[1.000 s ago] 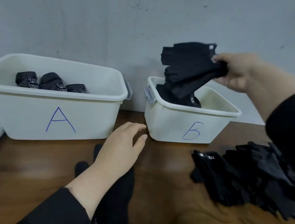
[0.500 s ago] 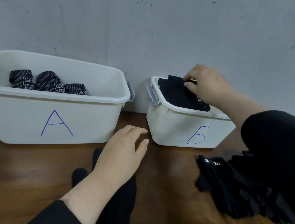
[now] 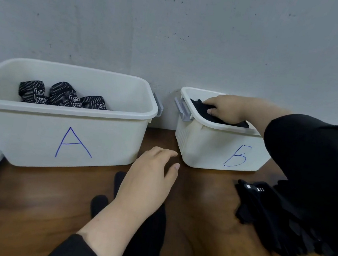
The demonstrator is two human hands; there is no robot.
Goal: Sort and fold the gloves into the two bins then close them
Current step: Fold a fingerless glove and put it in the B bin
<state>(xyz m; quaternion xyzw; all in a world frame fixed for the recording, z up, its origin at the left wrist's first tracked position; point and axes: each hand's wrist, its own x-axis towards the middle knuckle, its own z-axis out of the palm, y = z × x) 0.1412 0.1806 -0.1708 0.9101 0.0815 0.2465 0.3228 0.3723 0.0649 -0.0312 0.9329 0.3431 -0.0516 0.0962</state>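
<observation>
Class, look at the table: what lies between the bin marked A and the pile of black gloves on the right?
In the head view, the left hand rests there on a black glove; bare wooden table lies either side, between bin A and the glove pile.

- Even, soft indoor light; no glare.
- Faint shadows under the bins (image 3: 63, 115).
- Wide-angle bending at the edges.
- Right sleeve (image 3: 316, 167) slightly blurred, perhaps from motion.

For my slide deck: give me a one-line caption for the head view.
Right hand presses black gloves into bin B; left hand rests on a glove on the table.
</observation>
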